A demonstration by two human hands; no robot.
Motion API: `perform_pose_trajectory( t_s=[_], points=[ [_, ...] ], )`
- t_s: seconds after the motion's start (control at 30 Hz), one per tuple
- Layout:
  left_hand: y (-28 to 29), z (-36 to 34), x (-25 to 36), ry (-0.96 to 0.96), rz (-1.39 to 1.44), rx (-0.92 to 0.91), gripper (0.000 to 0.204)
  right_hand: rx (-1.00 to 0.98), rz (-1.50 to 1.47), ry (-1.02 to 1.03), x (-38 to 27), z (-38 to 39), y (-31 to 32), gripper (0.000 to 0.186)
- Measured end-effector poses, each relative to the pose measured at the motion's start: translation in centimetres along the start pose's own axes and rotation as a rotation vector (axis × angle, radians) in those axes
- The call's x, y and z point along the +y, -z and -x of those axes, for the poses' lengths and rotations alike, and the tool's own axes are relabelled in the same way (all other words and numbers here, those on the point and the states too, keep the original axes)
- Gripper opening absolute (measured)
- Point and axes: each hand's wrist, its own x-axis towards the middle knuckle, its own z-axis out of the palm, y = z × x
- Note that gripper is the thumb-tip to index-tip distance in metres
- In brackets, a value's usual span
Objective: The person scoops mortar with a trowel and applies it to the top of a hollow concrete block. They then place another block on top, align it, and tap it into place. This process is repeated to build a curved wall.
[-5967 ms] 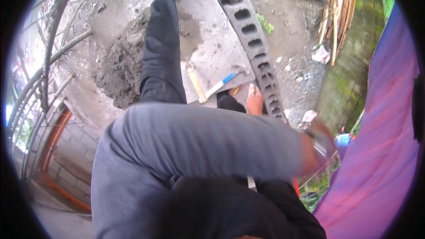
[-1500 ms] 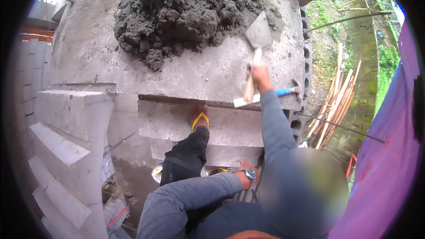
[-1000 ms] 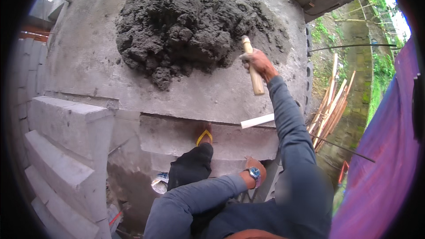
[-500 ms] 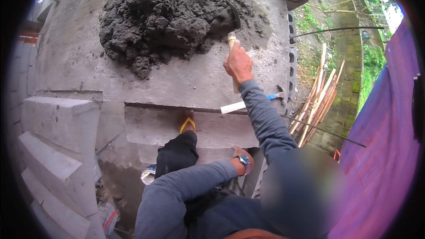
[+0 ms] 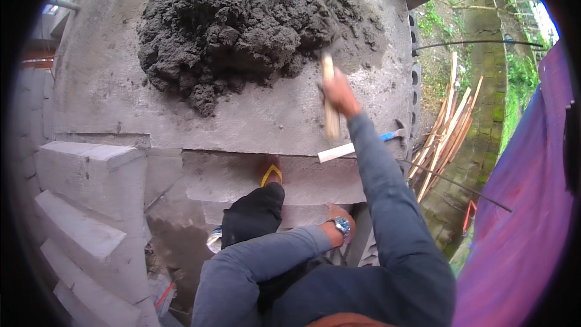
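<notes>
A short tool with a pale wooden handle (image 5: 331, 122) is in my right hand (image 5: 342, 94), whose fingers are wrapped round it. Its head is smeared by motion at the lower right edge of a heap of dark grey wet mortar (image 5: 242, 30). The heap lies on a concrete slab (image 5: 242, 124). A claw hammer (image 5: 336, 152) with a white and blue handle lies on the slab's near edge, beside my right forearm. My left hand (image 5: 342, 213), with a wristwatch above its cuff, rests low near my knee; its fingers are mostly hidden.
Below the slab are concrete steps (image 5: 315, 181), where my sandalled foot (image 5: 272, 174) stands. Stepped concrete blocks (image 5: 85, 224) rise at left. On the right, thin metal rods (image 5: 478, 42) stick out, lumber strips (image 5: 448, 124) lie on lower ground, and a purple sheet (image 5: 526, 206) hangs.
My right hand has drawn the tool slightly toward me and to the right. The blade, partly visible before in the mortar, is now blurred. The whole view has shifted a little.
</notes>
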Motion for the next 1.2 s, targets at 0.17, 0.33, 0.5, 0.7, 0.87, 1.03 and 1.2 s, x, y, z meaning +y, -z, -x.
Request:
perform_pose_trajectory(
  t_s=[0.17,0.33,0.5,0.7,0.87,1.03,1.2],
  points=[
    [-0.6,0.8,-0.1,0.038,0.034,0.016,0.038,-0.133,-0.311,-0.013,-2.0,-0.5,-0.8,0.036],
    [-3.2,0.1,2.1,0.056,-0.107,0.015,0.039,-0.075,-0.324,0.073,-0.7,5.6,0.9,0.04],
    [-5.7,0.2,5.7,-0.033,-0.101,0.096,0.028,-0.083,-0.348,0.131,4.1,14.5,4.0,0.053],
    [-11.2,-0.8,8.8,-0.012,-0.246,0.078,0.032,-0.065,-0.405,0.109,8.0,30.4,5.9,0.053],
    [-16.7,-1.4,9.8,-0.087,-0.251,0.034,0.03,0.046,-0.41,-0.033,16.4,45.9,6.6,0.057],
    [-19.4,-1.5,11.6,-0.071,-0.284,0.068,0.021,0.115,-0.579,-0.302,24.1,58.9,9.5,0.058],
    [-21.0,-1.9,12.6,-0.07,-0.268,0.053,0.036,0.231,-0.625,-0.462,29.8,65.4,12.4,0.056]
  ],
)
